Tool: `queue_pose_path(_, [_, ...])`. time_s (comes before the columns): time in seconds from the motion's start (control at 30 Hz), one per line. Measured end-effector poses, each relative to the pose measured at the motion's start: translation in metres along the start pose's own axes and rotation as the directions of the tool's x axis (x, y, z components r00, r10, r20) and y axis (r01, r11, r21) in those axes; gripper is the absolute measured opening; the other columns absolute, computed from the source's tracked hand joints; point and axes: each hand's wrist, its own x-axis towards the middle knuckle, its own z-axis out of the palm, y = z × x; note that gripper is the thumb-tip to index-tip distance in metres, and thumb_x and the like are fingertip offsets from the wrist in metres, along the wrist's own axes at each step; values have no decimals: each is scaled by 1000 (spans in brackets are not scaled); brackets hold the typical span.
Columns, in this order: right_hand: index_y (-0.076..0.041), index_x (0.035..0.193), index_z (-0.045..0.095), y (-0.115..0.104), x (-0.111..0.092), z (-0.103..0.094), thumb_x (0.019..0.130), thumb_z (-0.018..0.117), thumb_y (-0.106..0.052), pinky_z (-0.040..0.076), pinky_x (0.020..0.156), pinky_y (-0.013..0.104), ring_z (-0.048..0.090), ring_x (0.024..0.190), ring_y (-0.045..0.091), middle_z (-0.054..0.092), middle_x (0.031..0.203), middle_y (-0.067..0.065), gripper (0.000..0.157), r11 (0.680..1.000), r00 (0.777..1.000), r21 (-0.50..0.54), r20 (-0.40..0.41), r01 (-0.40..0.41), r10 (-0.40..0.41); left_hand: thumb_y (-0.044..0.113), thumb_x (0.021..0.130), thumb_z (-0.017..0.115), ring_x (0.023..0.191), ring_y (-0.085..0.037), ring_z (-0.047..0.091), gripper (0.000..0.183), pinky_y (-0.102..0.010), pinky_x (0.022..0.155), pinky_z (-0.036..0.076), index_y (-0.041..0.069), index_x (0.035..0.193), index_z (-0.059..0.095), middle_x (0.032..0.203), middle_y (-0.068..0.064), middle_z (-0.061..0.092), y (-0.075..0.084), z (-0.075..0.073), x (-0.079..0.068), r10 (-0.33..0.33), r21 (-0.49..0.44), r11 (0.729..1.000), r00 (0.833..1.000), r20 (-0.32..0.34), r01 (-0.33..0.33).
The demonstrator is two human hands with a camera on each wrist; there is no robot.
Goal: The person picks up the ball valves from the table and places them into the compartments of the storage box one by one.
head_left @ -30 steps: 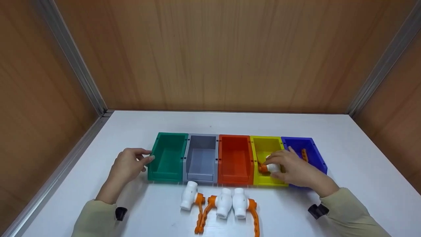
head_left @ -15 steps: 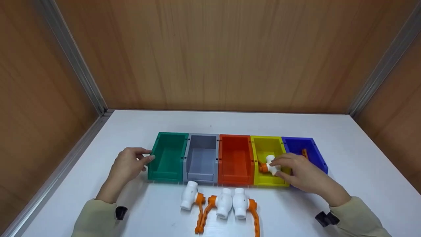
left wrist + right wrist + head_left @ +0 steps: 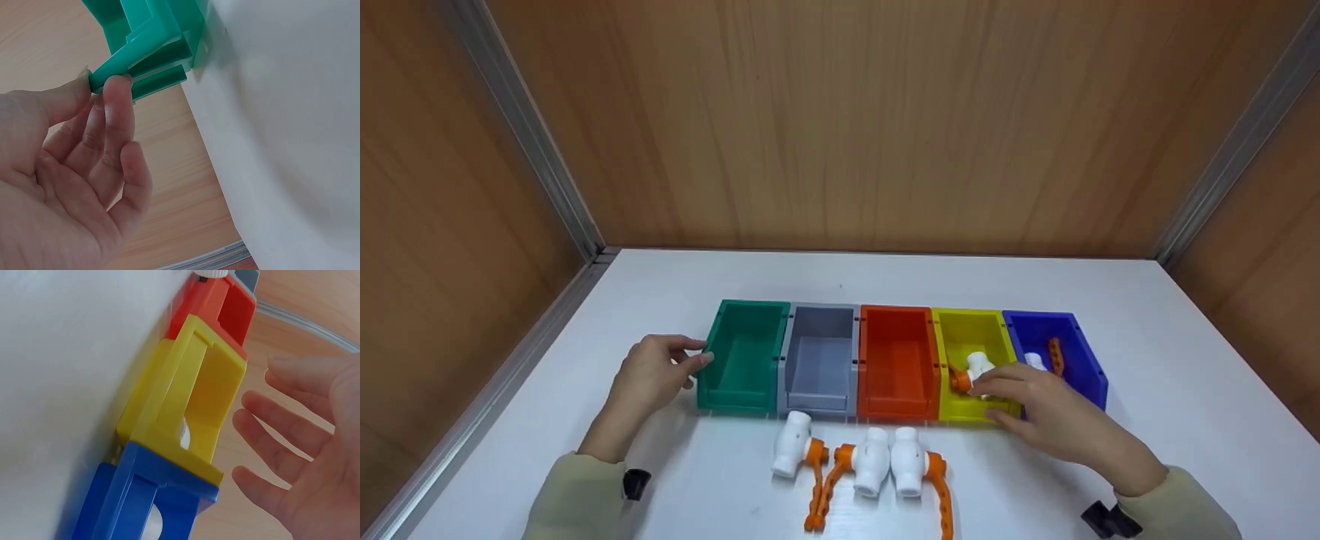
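Note:
My left hand (image 3: 651, 379) pinches the outer rim of the green bin (image 3: 152, 34) between thumb and fingers, at the left end of the row. Over the front of the yellow bin (image 3: 216, 394) is my right hand (image 3: 1050, 409), its fingers loosely spread and holding nothing. A white valve with an orange handle (image 3: 978, 364) lies in the yellow bin, partly hidden behind that hand. In the blue bin (image 3: 1091, 375) the white end of another valve (image 3: 1033, 361) and an orange handle (image 3: 1056, 355) show; the rest is covered by the hand.
A grey bin (image 3: 820, 375) and a red bin (image 3: 895, 367) stand between the green and yellow ones. In front of the row, three white valves lie on the white table (image 3: 697, 480): a left one (image 3: 791, 444), a middle one (image 3: 871, 461) and a right one (image 3: 908, 461).
My right hand has let go of the valve in the yellow bin and drawn back toward the front right. More of the blue bin's contents shows. My left hand has stayed in place.

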Motion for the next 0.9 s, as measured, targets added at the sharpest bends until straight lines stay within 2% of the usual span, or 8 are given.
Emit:
queue_pose_path(0.2, [-19,116,73,-13,-1,6,89,76,-12,53,91,42,62,113,18,65,121,-6,28,999,1000,35,18,17,-18,22,98,66,72,-17,66,36,-32,59,49,1,127,66,89,-9,65,-1,0,0,3,6,1000,1000,2,-3])
queue_pose_path(0.5, [-23,118,73,-26,3,21,91,74,-15,54,90,36,61,112,15,63,122,-8,28,994,994,70,58,85,-89,23,98,66,74,-18,66,37,-32,60,49,1,128,65,91,-9,64,-1,0,0,-7,3,1000,1000,9,7])
queue_pose_path(0.73, [-27,124,69,-38,8,36,94,72,-26,51,95,41,57,118,16,59,131,-6,31,992,986,120,156,46,-64,23,98,65,77,-21,66,37,-32,60,50,1,128,65,92,-9,65,-1,-1,0,-2,2,1000,1000,18,2])
queue_pose_path(0.9, [-31,128,66,-44,11,48,94,70,-39,51,95,40,57,117,15,57,134,-6,35,989,974,116,195,97,-118,23,98,65,80,-24,67,37,-32,61,50,2,129,65,93,-10,65,-1,-1,-1,2,6,1000,1000,20,-2])
